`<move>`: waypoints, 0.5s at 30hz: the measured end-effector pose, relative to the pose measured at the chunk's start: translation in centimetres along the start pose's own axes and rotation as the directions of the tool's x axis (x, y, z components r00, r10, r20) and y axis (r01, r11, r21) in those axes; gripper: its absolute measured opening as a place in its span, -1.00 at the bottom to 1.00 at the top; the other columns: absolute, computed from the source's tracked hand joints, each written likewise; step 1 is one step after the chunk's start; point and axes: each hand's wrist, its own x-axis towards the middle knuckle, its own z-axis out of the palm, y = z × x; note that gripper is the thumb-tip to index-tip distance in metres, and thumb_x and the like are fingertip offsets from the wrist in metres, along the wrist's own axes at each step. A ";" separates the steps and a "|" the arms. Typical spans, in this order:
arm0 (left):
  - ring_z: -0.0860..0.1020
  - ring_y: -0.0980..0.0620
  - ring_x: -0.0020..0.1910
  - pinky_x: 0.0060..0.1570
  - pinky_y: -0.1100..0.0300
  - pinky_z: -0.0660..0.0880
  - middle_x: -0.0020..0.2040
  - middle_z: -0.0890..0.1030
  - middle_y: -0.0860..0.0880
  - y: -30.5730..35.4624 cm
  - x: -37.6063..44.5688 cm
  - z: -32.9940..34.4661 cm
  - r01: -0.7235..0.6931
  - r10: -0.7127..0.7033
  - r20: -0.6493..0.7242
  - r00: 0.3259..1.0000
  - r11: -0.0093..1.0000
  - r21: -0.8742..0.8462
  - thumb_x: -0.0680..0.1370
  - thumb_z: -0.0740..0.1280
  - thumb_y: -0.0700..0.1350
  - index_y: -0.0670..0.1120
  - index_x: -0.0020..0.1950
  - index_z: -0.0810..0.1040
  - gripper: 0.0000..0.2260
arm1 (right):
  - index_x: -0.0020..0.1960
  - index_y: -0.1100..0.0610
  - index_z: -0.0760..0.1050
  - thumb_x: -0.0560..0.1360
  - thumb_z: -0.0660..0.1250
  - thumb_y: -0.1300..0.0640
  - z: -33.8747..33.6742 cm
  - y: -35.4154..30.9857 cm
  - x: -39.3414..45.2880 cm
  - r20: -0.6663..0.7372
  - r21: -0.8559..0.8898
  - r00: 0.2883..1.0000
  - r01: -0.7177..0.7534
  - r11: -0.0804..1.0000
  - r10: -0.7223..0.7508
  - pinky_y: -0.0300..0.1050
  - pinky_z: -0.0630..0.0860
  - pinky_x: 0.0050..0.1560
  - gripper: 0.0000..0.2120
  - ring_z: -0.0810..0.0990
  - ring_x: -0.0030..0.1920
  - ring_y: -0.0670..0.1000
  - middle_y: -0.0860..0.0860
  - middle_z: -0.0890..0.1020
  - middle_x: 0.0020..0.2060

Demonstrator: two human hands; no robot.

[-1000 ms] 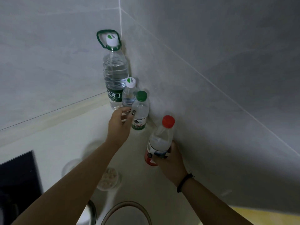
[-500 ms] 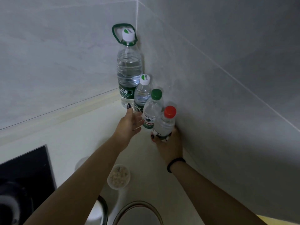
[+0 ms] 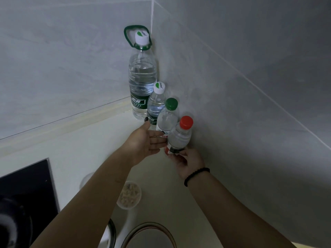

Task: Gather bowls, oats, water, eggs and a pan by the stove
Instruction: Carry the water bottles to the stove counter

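Note:
Water bottles stand in a row in the tiled corner of the pale counter: a tall bottle with a green carry handle, a small white-capped bottle, a green-capped bottle and a red-capped bottle. My right hand grips the base of the red-capped bottle, beside the right wall. My left hand is spread flat with straight fingers next to the green-capped and red-capped bottles. A small clear bowl of oats sits on the counter below my left forearm.
A black stove top with a dark pan or burner lies at the lower left. A round metal-rimmed bowl and another rim sit at the bottom edge. Grey tiled walls close the corner at the back and right.
My right hand carried the red-capped bottle forward and brought it in line next to the green-capped bottle. My left hand let go of the green-capped bottle and opened flat.

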 end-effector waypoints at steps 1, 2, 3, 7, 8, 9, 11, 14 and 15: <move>0.55 -0.14 0.25 0.37 -0.05 0.33 0.26 0.59 -0.22 0.0 0.0 0.0 -0.003 0.003 -0.002 1.000 1.000 0.003 0.66 -0.10 0.23 -0.21 0.36 0.45 -0.38 | -0.07 0.32 0.48 0.47 -0.03 0.53 -0.2 0.2 0.0 -0.004 0.019 1.000 0.003 1.000 -0.003 0.08 0.52 0.14 -0.67 0.48 0.24 0.34 0.26 0.54 -0.03; 0.56 -0.12 0.23 0.36 -0.05 0.33 0.24 0.60 -0.21 -0.2 0.0 0.0 -0.009 0.009 -0.005 1.000 1.000 0.006 0.65 -0.10 0.23 -0.19 0.34 0.47 -0.39 | -0.05 0.32 0.48 0.47 -0.01 0.52 -0.6 0.3 0.1 -0.020 0.032 1.000 0.005 0.999 -0.005 0.08 0.53 0.15 -0.69 0.51 0.21 0.33 0.26 0.54 0.01; 0.57 -0.10 0.21 0.35 -0.05 0.34 0.22 0.62 -0.19 -0.4 -0.1 0.0 -0.016 0.016 -0.011 1.000 1.000 0.005 0.65 -0.09 0.23 -0.17 0.32 0.48 -0.40 | -0.03 0.31 0.49 0.48 0.03 0.50 -1.0 0.4 0.3 -0.042 0.023 0.999 0.007 1.000 -0.006 0.08 0.53 0.17 -0.71 0.55 0.14 0.27 0.25 0.55 0.04; 0.57 -0.07 0.20 0.29 -0.05 0.41 0.14 0.67 -0.10 -1.4 -0.9 -0.2 -0.086 0.087 -0.071 0.994 0.996 0.009 0.67 -0.02 0.17 -0.11 0.27 0.53 -0.51 | -0.02 0.26 0.46 0.57 0.13 0.34 -2.3 0.2 -0.3 -0.127 -0.154 0.992 -0.013 0.988 -0.007 0.02 0.52 0.07 -0.87 0.52 -0.17 0.06 0.14 0.53 -0.16; 0.58 -0.07 0.19 0.26 -0.05 0.43 0.12 0.68 -0.10 -1.6 -1.4 -0.2 -0.107 0.106 -0.092 0.990 0.994 0.000 0.67 0.01 0.16 -0.12 0.25 0.54 -0.53 | -0.08 0.25 0.45 0.57 0.13 0.33 -2.6 0.0 -0.8 -0.122 -0.177 0.992 -0.014 0.984 -0.008 0.01 0.51 0.04 -0.86 0.51 -0.19 0.06 0.13 0.52 -0.20; 0.59 -0.07 0.18 0.24 -0.04 0.44 0.11 0.68 -0.10 -1.8 -1.9 -0.3 -0.123 0.121 -0.110 0.987 0.992 -0.013 0.67 0.03 0.14 -0.12 0.24 0.54 -0.55 | -0.13 0.24 0.44 0.57 0.12 0.33 -2.8 -0.3 -1.4 -0.103 -0.188 0.995 -0.014 0.982 -0.005 -0.01 0.52 -0.02 -0.84 0.51 -0.22 0.06 0.13 0.52 -0.23; 0.61 -0.09 0.16 0.20 -0.02 0.46 0.11 0.68 -0.12 -2.2 -3.2 -0.3 -0.158 0.151 -0.140 0.978 0.987 -0.036 0.67 0.05 0.11 -0.13 0.23 0.54 -0.59 | -0.13 0.25 0.45 0.55 0.11 0.35 -3.1 -1.0 -2.8 -0.033 -0.205 0.999 -0.013 0.979 0.006 -0.10 0.55 -0.24 -0.83 0.51 -0.26 0.06 0.13 0.53 -0.27; 0.63 -0.09 0.10 0.10 0.02 0.49 0.10 0.68 -0.13 -2.4 -5.6 0.2 -0.195 0.186 -0.178 0.966 0.980 -0.037 0.68 0.06 0.06 -0.11 0.18 0.53 -0.65 | -0.06 0.27 0.51 0.53 0.16 0.34 -3.2 -1.8 -4.4 0.054 -0.309 0.998 -0.002 0.951 0.020 -0.19 0.55 -0.39 -0.85 0.54 -0.28 0.04 0.09 0.61 -0.35; 0.64 -0.07 0.06 0.05 0.05 0.50 0.09 0.68 -0.12 -2.6 -6.8 0.6 -0.217 0.207 -0.191 0.960 0.975 -0.036 0.68 0.06 0.06 -0.09 0.15 0.53 -0.67 | -0.10 0.25 0.51 0.54 0.17 0.33 -3.2 -2.0 -5.3 0.089 -0.350 0.996 0.013 0.936 0.019 -0.16 0.53 -0.33 -0.85 0.55 -0.27 0.03 0.06 0.64 -0.40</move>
